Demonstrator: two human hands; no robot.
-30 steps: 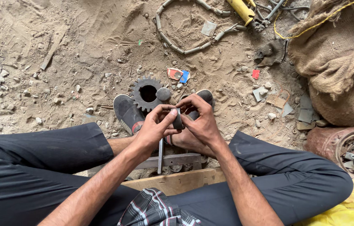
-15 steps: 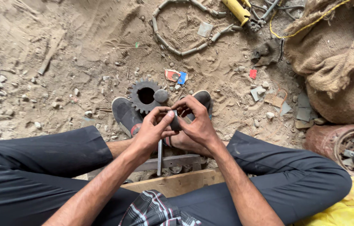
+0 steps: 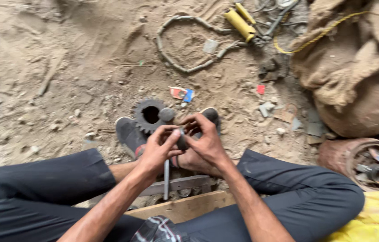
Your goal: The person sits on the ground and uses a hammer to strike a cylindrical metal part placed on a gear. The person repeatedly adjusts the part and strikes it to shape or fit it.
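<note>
**Hands on a rod, above a gear**

I look down at my two hands meeting over sandy ground. My left hand (image 3: 157, 150) pinches the top of a thin metal rod (image 3: 166, 179) that hangs upright between my knees. My right hand (image 3: 203, 141) closes its fingers around a small dark piece (image 3: 182, 142) at the rod's top. A toothed gear (image 3: 148, 114) lies beyond, untouched, near my shoes. I judge the fitting is under way, not finished.

Head camera, looking straight down over my lap.
One view only, close above my hands (image 3: 185, 145) at frame centre; my knees fill the lower frame, sandy ground (image 3: 64, 67) the upper part.
</note>
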